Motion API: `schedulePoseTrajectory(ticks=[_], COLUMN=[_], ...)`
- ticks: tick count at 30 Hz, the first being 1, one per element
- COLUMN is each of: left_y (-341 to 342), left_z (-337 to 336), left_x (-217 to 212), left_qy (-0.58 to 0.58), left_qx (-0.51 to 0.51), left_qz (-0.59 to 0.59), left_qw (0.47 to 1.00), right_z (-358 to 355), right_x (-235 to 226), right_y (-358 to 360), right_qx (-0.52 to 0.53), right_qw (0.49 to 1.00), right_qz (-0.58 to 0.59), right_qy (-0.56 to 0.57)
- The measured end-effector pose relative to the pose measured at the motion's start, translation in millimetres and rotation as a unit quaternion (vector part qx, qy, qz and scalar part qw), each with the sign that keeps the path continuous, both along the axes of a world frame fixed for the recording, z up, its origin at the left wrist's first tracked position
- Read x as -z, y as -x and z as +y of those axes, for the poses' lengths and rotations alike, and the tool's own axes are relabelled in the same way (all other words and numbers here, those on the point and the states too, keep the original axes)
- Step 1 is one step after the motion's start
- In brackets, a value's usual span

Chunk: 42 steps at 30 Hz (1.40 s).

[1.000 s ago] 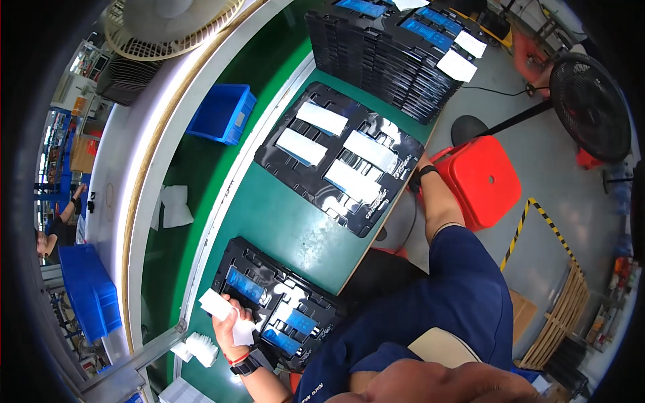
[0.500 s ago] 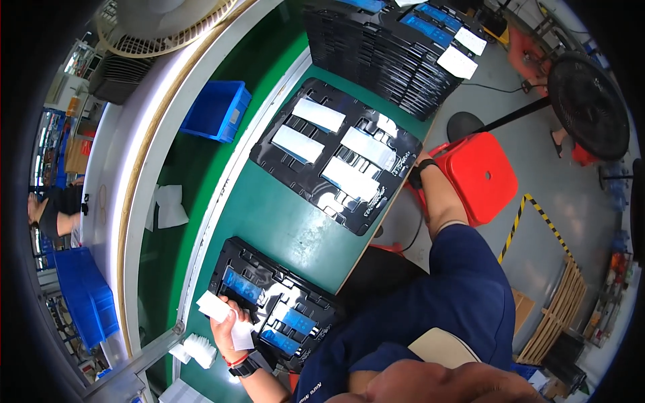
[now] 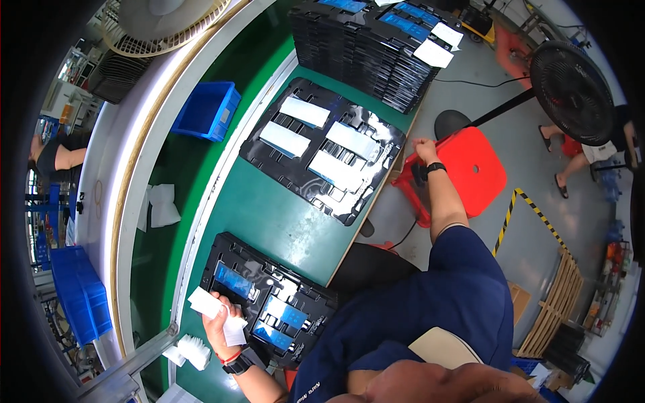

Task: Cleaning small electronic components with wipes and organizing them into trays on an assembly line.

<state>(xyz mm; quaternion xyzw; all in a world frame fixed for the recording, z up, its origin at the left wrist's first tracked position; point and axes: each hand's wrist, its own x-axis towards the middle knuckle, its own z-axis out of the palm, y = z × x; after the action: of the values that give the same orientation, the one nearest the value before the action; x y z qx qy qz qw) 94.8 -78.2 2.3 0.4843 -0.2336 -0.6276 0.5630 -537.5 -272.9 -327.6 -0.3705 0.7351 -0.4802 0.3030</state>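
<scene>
My left hand [image 3: 216,325] is closed on white paper slips [image 3: 206,302], beside the left end of the near black tray [image 3: 316,289]. In that tray lie several blue-faced flat pieces [image 3: 234,279]. My right hand [image 3: 424,150] hangs just off the bench's right edge, close to the red stool. Its fingers look curled, with nothing visible in them. A gap separates it from the middle black tray [image 3: 252,153], where several flat pieces lie covered by white slips [image 3: 304,111].
A tall stack of black trays [image 3: 356,54] stands at the bench's far end. The red stool [image 3: 480,168] and a black pedestal fan [image 3: 571,91] are on the right. A blue bin [image 3: 225,119] sits left of the bench, a white bristly object [image 3: 195,352] near the left corner.
My right hand has come away from the middle tray's right edge, out over the stool's side. My left hand still holds the slips. The whole view has shifted slightly.
</scene>
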Motion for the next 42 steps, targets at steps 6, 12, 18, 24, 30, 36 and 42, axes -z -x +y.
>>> schedulePoseTrajectory(ticks=[6,12,18,24,30,36,42], left_y=[0.1,-7.3,-1.6,-23.1,-30.9,-44.0,-64.5], left_z=[0.7,16.0,3.0,34.8,56.8,69.7,57.7], left_x=[-0.9,-4.4,5.9,4.3,-3.6,-18.2,-15.1], left_qy=[-0.017,0.003,0.167,0.221,0.062,0.011,0.059], left_qx=[-0.025,-0.055,0.067,0.120,0.063,-0.018,-0.023], left_qz=[-0.009,-0.008,0.094,0.126,-0.108,-0.226,-0.179], left_qw=[0.999,0.998,0.979,0.960,0.990,0.974,0.982], right_z=[48.4,86.1,105.1,82.6,65.6,79.1,77.8], right_x=[22.4,-7.2,-272.7,-393.0,-381.5,-341.0,-335.0], right_y=[-41.4,-109.0,-187.3,-302.0,-475.3,-566.2,-578.7], right_qx=[0.027,-0.391,-0.698,-0.778,-0.781,-0.771,-0.809], right_qw=[0.954,0.893,0.680,0.610,0.577,0.540,0.504], right_qz=[-0.121,0.063,0.061,0.089,0.154,0.243,0.234], right_qy=[-0.271,-0.214,-0.218,0.123,0.183,0.233,0.191])
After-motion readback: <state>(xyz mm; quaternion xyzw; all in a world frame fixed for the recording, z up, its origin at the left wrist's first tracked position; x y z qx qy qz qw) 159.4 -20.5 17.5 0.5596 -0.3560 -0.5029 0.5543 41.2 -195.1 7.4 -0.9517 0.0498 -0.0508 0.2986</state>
